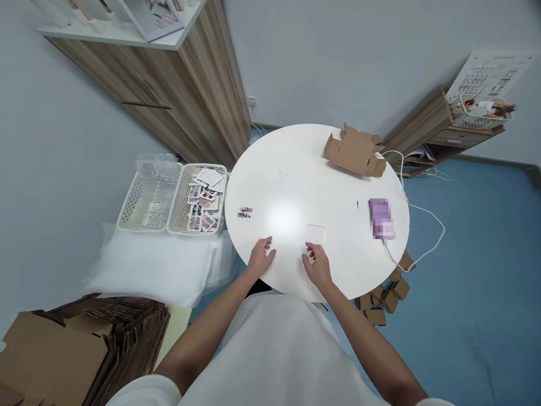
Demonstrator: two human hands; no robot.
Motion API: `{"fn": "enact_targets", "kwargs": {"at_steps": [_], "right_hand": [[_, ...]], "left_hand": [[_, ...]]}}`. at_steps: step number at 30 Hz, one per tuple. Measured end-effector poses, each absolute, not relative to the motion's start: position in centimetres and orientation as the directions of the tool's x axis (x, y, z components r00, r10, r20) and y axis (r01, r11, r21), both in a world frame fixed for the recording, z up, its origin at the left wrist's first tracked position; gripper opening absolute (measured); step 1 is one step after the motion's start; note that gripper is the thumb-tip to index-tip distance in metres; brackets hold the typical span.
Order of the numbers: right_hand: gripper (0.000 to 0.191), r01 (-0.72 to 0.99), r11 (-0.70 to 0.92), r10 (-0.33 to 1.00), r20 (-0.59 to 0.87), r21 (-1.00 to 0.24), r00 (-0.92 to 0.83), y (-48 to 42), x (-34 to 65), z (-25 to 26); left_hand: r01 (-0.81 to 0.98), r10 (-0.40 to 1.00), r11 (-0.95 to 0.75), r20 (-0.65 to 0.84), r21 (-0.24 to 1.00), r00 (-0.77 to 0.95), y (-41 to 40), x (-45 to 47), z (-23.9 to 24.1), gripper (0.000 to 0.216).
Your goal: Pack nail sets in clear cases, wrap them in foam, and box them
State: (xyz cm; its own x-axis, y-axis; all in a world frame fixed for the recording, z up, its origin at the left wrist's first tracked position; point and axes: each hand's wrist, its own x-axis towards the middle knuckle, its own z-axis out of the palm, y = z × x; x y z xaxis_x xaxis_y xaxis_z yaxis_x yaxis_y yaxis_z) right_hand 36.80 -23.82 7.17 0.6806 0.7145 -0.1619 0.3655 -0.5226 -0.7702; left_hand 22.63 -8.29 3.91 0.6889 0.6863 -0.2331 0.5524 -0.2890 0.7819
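My left hand (261,257) rests near the front edge of the round white table (296,152), fingers apart and holding nothing. Beside the near edge of a small clear plastic case (315,233) is my right hand (316,263); its fingers are curved and apart, and I cannot tell whether a fingertip touches the case. Left of centre on the table lies a card of dark red and patterned press-on nails (244,212). An unfolded brown cardboard box (354,151) sits at the far right of the table.
A phone with a purple screen (381,217) lies at the right, its white cable (435,225) looping off the table. Left stand a basket of nail cards (180,217) and a basket of clear cases (127,211). Flattened cardboard (54,349) is stacked lower left; small boxes (391,300) lie on the floor.
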Motion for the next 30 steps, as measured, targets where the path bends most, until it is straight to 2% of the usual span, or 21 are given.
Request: {"fn": "enact_targets", "kwargs": {"at_steps": [2, 5, 9, 15, 20, 24, 30], "right_hand": [[0.035, 0.413, -0.491, 0.787, -0.188, -0.767, 0.588, -20.1, 35.9, 7.3], [0.038, 0.447, -0.507, 0.817, -0.247, -0.737, 0.521, -14.5, 34.8, 6.5], [0.043, 0.492, -0.544, 0.816, -0.292, -0.680, 0.499, -9.0, 34.3, 5.2], [0.053, 0.563, -0.580, 0.802, -0.289, -0.589, 0.524, -4.1, 33.9, 4.1], [0.057, 0.569, -0.626, 0.772, -0.317, -0.534, 0.551, -1.9, 33.0, 3.6], [0.058, 0.563, -0.676, 0.732, -0.340, -0.476, 0.591, -1.0, 32.5, 3.5], [0.055, 0.536, -0.710, 0.698, -0.363, -0.456, 0.617, -0.4, 32.4, 3.2]], "left_hand": [[0.589, 0.727, -0.387, -0.158, 0.709, 0.668, -4.1, 21.0, 4.7, 0.042], [0.665, 0.733, -0.514, -0.125, 0.542, 0.669, 2.1, 19.4, 5.7, 0.045], [0.697, 0.645, -0.631, -0.269, 0.339, 0.715, 7.9, 19.7, 6.3, 0.056], [0.632, 0.501, -0.722, -0.418, 0.280, 0.758, 10.9, 22.1, 6.3, 0.066], [0.636, 0.488, -0.733, -0.464, 0.241, 0.739, 11.2, 22.7, 5.8, 0.064], [0.637, 0.481, -0.726, -0.472, 0.257, 0.739, 11.2, 22.8, 5.3, 0.060], [0.648, 0.484, -0.713, -0.482, 0.267, 0.731, 11.3, 22.9, 4.9, 0.052]]}}
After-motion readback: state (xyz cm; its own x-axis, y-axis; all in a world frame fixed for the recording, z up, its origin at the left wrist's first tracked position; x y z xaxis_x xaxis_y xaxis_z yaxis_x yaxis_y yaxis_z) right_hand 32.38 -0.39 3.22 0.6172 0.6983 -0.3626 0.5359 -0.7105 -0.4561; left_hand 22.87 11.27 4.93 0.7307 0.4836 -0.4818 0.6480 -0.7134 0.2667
